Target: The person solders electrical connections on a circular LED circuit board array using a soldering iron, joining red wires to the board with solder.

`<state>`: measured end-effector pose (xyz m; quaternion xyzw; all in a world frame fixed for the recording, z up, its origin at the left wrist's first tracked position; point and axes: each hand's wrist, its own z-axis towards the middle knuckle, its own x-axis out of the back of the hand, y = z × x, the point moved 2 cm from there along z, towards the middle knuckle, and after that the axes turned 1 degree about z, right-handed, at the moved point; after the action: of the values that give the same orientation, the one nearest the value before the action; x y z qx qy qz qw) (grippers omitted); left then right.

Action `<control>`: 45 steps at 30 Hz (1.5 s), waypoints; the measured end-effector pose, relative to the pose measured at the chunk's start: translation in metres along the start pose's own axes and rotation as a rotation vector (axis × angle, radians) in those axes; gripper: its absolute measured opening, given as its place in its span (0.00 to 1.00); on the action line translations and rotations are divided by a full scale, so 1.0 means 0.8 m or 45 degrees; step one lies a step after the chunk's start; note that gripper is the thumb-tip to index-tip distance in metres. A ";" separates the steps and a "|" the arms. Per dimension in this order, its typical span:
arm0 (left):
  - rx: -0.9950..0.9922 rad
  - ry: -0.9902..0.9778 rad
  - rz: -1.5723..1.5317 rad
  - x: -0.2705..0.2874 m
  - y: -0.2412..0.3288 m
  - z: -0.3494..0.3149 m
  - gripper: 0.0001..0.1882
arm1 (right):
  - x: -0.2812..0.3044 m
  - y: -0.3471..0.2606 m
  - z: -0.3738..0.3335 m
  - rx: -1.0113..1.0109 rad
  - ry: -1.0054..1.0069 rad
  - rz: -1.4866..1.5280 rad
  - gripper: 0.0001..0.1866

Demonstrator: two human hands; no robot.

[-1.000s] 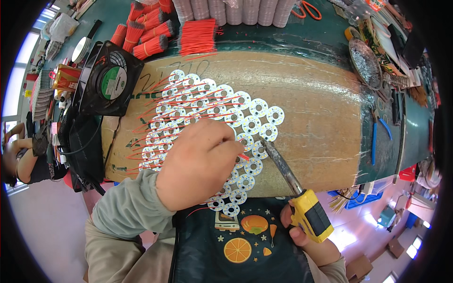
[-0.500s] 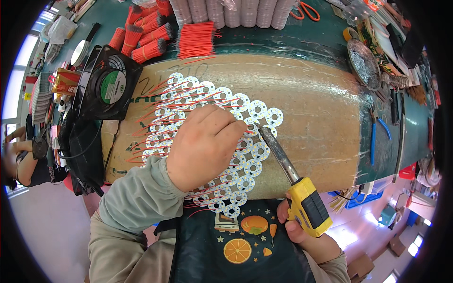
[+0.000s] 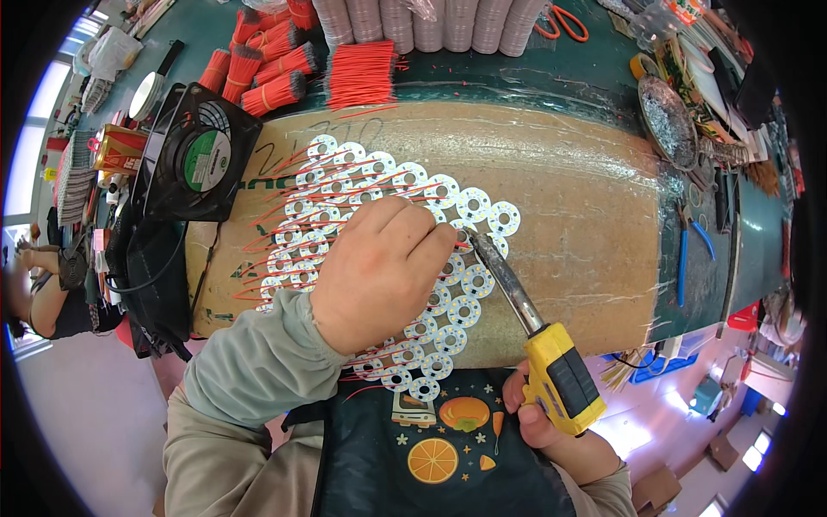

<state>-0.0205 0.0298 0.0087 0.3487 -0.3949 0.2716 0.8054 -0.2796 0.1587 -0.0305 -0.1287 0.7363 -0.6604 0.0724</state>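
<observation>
Round white LED boards (image 3: 503,219) with centre holes lie in slanting rows on a brown cardboard sheet (image 3: 586,250). Red wires run leftward from many of them. Over the middle of the rows, my left hand (image 3: 375,271) is closed, thumb and index finger pinching a red wire (image 3: 463,245) whose end rests at a board near the right edge. My right hand (image 3: 536,418) grips a yellow-and-black soldering gun (image 3: 562,379) from below. Its dark metal tip points up-left and meets the board beside my left fingertips. My left hand hides the boards beneath it.
A black fan (image 3: 207,159) stands at the left. Behind the cardboard are red wire bundles (image 3: 276,92), a loose wire pile (image 3: 360,76) and stacked grey discs (image 3: 452,26). Blue-handled pliers (image 3: 683,267) and a metal dish (image 3: 666,121) lie right. Another person (image 3: 52,293) is at far left.
The view has shifted slightly. My left hand keeps its pinch, and the soldering gun's tip sits marginally closer to the pinched wire's end.
</observation>
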 end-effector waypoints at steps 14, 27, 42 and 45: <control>0.032 -0.006 -0.012 0.000 0.002 0.001 0.16 | -0.002 0.002 -0.002 -0.014 0.050 -0.033 0.11; 0.060 0.009 -0.045 -0.002 -0.002 0.000 0.15 | -0.001 -0.011 0.001 -0.076 0.116 0.499 0.17; 0.106 0.083 -0.153 0.011 -0.002 0.002 0.13 | 0.008 0.000 -0.008 -0.031 0.098 0.384 0.16; 0.046 0.046 -0.117 0.012 -0.001 0.003 0.15 | 0.010 0.002 -0.011 -0.009 0.071 0.331 0.15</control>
<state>-0.0157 0.0294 0.0176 0.3761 -0.3589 0.2479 0.8175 -0.2896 0.1646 -0.0303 -0.0140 0.7508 -0.6462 0.1363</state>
